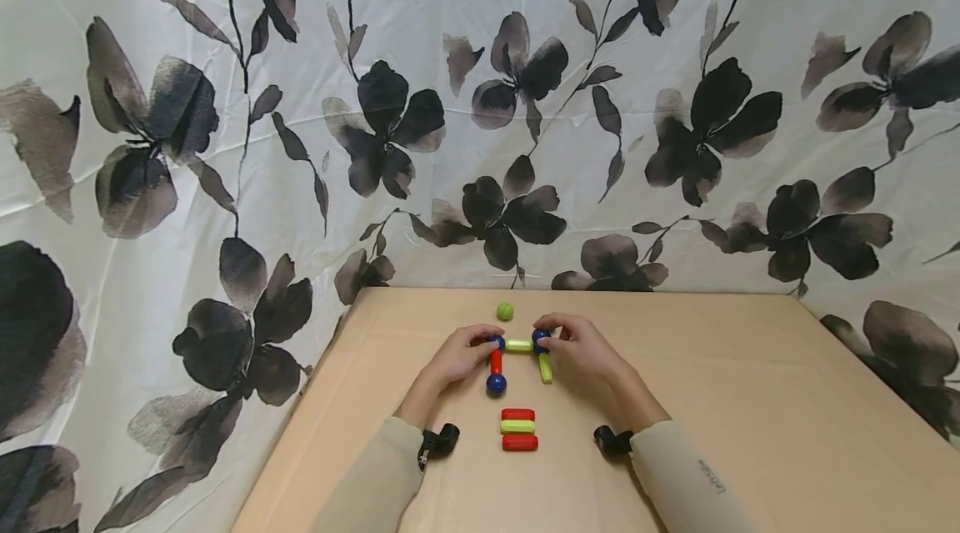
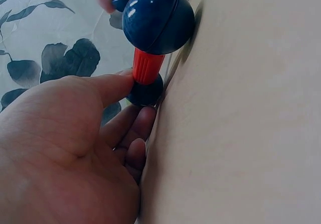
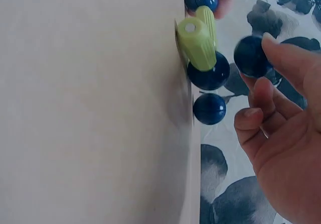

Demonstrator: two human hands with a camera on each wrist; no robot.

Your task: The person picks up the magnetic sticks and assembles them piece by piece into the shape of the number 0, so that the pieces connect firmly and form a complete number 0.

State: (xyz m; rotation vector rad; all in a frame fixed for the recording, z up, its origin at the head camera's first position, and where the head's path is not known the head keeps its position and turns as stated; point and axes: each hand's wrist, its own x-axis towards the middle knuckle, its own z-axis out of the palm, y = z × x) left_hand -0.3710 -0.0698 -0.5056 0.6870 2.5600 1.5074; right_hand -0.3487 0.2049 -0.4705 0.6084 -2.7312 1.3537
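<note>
Both hands [image 1: 525, 358] pinch glossy blue balls [image 1: 497, 384] — smooth plastic rods [image 1: 518, 344] between.

You have almost nothing to read here. The only lettering is a small dark print on your right sleeve [image 1: 708, 476], seen from the head camera; it runs along the cuff in one short line, perhaps a brand mark, but it is too small and blurred to spell out. The red rods [image 1: 518, 428], green rods [image 1: 519, 344] and blue balls [image 1: 496, 384] carry no letters or numbers that show. The flowered cloth [image 1: 225, 141] bears only its leaf and petal pattern, and the table [image 1: 750, 399] bears no label. Neither wrist view shows any writing.
</note>
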